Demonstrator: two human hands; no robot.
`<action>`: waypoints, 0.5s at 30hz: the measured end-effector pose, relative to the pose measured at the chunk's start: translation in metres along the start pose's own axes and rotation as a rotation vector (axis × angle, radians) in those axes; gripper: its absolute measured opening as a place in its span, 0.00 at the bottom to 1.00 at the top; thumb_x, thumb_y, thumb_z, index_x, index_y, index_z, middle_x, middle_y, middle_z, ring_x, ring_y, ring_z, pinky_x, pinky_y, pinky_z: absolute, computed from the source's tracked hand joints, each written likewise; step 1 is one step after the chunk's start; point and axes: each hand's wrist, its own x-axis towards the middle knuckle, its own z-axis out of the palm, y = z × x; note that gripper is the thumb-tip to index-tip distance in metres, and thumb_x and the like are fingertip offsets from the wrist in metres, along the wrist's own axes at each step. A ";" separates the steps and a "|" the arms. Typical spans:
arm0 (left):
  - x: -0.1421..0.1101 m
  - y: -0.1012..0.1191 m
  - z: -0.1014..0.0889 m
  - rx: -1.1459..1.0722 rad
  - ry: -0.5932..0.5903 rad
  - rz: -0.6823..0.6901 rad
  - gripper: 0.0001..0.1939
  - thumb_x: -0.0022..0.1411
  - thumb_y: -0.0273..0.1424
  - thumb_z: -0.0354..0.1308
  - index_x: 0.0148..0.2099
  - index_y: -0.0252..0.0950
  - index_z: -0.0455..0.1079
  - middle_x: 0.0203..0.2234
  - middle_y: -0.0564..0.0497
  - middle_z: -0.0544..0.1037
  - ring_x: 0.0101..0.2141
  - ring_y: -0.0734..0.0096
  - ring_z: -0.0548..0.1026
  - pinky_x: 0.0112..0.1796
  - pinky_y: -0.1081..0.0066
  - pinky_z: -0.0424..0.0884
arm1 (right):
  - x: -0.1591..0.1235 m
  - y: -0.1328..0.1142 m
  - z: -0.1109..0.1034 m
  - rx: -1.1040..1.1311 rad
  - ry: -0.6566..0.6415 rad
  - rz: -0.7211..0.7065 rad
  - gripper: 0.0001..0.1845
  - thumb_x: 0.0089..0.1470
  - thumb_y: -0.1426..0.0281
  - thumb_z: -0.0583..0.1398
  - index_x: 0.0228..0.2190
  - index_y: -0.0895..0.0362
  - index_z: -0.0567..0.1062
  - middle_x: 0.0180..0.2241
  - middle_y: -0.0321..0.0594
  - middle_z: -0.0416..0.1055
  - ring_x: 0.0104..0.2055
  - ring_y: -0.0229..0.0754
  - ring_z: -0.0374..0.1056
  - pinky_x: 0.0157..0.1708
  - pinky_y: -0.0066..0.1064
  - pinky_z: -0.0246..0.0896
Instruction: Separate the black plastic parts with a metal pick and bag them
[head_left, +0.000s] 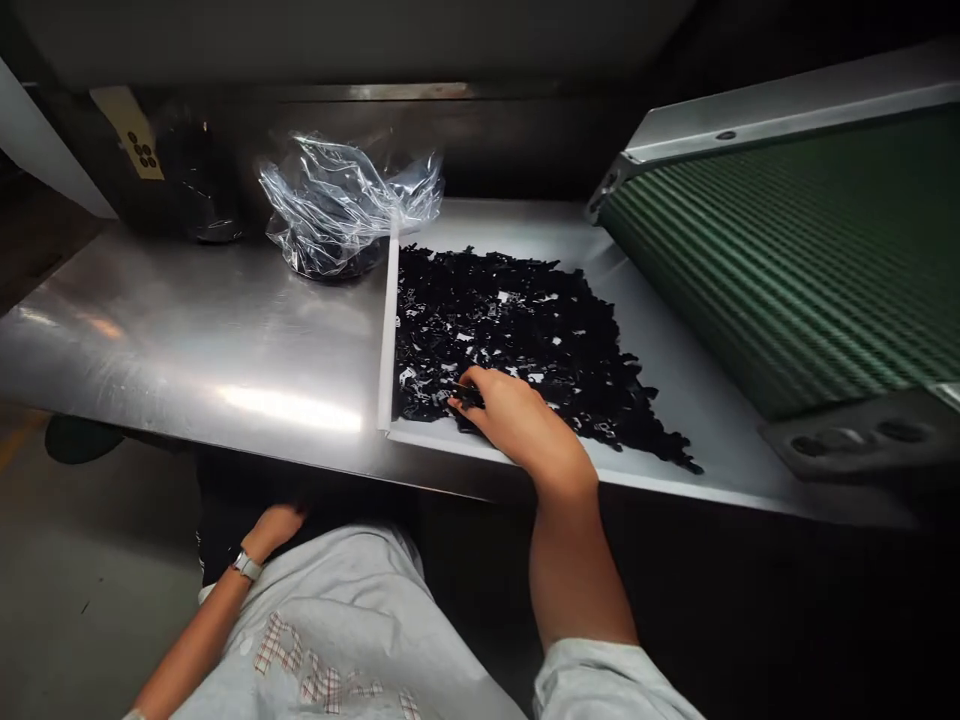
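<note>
My right hand reaches over a white board and rests at the near edge of a spread layer of small black plastic pieces. Its fingertips pinch a small black piece. A few white flecks show among the pile. My left hand hangs low by my lap, below the table edge, against dark cloth, with a watch-like band on the wrist. It touches nothing on the table, and its fingers are mostly hidden.
A steel table holds the white board, edged by a white strip. A clear plastic bag of black pieces sits behind. A green belt conveyor slopes along the right.
</note>
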 end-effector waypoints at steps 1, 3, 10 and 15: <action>-0.008 -0.004 0.003 0.016 0.003 -0.008 0.18 0.72 0.39 0.61 0.60 0.40 0.73 0.58 0.43 0.76 0.54 0.58 0.78 0.53 0.55 0.78 | 0.000 -0.001 0.000 -0.007 0.036 0.040 0.15 0.67 0.61 0.64 0.48 0.58 0.77 0.47 0.42 0.77 0.46 0.44 0.76 0.48 0.42 0.77; -0.020 -0.010 0.004 0.045 0.013 -0.009 0.18 0.72 0.40 0.61 0.60 0.39 0.73 0.58 0.42 0.76 0.54 0.58 0.77 0.54 0.53 0.78 | 0.001 -0.001 -0.002 -0.010 0.114 0.124 0.16 0.67 0.62 0.65 0.50 0.58 0.76 0.49 0.43 0.76 0.48 0.45 0.75 0.49 0.44 0.76; -0.027 0.008 -0.002 0.071 -0.070 0.142 0.18 0.73 0.40 0.60 0.59 0.37 0.73 0.57 0.42 0.77 0.54 0.57 0.78 0.55 0.50 0.77 | 0.006 0.005 -0.009 0.052 0.336 0.243 0.17 0.60 0.68 0.68 0.48 0.60 0.74 0.45 0.49 0.75 0.47 0.53 0.73 0.50 0.49 0.70; -0.031 0.029 -0.010 0.063 -0.116 0.228 0.18 0.75 0.40 0.56 0.61 0.38 0.73 0.58 0.42 0.78 0.58 0.57 0.77 0.62 0.48 0.70 | 0.004 0.009 -0.020 0.097 0.401 0.260 0.19 0.59 0.68 0.68 0.49 0.59 0.70 0.44 0.50 0.74 0.47 0.55 0.71 0.48 0.46 0.66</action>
